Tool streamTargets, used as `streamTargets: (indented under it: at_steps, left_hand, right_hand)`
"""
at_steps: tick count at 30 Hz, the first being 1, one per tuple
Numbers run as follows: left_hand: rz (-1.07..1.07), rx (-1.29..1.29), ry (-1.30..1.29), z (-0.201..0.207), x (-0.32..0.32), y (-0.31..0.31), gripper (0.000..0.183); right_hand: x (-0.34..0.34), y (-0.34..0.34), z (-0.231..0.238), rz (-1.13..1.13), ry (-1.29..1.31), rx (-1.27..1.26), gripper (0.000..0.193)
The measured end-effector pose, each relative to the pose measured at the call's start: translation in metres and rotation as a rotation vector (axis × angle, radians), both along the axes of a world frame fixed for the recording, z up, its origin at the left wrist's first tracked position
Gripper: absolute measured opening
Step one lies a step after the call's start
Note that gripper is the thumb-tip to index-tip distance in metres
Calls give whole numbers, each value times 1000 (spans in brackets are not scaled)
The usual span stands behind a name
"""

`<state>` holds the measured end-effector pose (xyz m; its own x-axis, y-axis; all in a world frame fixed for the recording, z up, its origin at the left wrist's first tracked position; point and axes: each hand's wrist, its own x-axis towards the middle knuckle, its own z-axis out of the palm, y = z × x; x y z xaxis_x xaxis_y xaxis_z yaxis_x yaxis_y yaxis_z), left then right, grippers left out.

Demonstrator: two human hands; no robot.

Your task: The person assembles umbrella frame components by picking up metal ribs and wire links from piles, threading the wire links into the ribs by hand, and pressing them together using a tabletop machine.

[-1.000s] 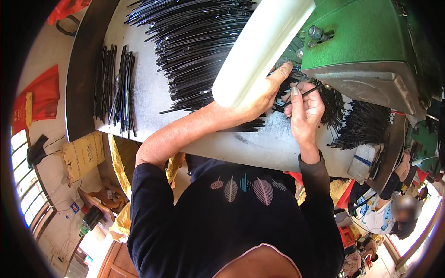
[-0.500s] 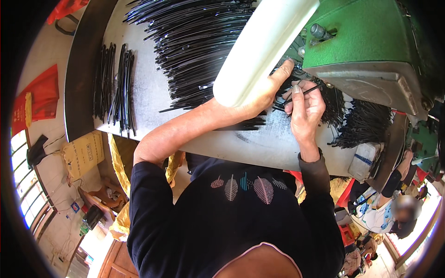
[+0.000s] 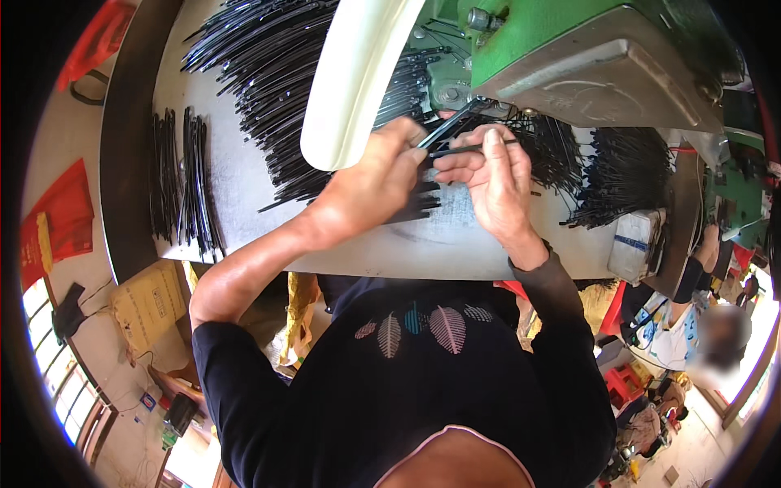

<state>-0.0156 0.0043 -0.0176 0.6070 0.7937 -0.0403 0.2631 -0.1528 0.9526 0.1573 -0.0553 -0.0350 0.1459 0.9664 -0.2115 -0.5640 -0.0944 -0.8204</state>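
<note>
The right hand (image 3: 498, 175) has its thumb and fingers clamped on a thin, straight black strip (image 3: 455, 151), which lies crosswise at the fingertips, one end pointing toward the left hand (image 3: 378, 179). The left hand is blurred, its fingers curled in and pinched on the near end of a long, narrow, shiny grey-black strip (image 3: 450, 122) that slants away up and to the right. Both hands are over a grey, flat metal surface (image 3: 480, 264), near each other but apart.

Beyond the right hand stands a green-painted metal machine housing (image 3: 537, 37) with a dull grey metal underside (image 3: 598, 81). To that hand's right lies a dense heap of thin black strips (image 3: 626, 175). Just beyond the left hand hangs a long, rounded white cover (image 3: 358, 89); a broad spread of black strips (image 3: 277, 106) lies beyond and left of this hand, and two narrow black bundles (image 3: 198, 183) lie well to its left.
</note>
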Motion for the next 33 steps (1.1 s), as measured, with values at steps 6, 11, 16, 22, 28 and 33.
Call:
streamTargets:
  at_steps: [6, 11, 16, 22, 28, 33]
  left_hand:
    - [-36, -774, -18, 20, -11, 21, 15]
    - [-39, -835, -74, 14, -15, 23, 17]
    - [-69, -866, -105, 11, -16, 32, 16]
    - [-40, 366, 38, -3, -8, 19, 9]
    - [68, 260, 166, 8, -14, 11, 24]
    - [244, -776, -545, 9, -1, 16, 35]
  right_hand:
    - [2, 3, -7, 45, 47, 17, 23]
    - [1, 7, -7, 101, 80, -37, 28]
    - [6, 17, -11, 225, 127, 2, 30]
    - [-1, 17, -7, 157, 154, 10, 33]
    - [19, -4, -8, -10, 216, 74, 32]
    - [60, 8, -17, -111, 368, 155, 24]
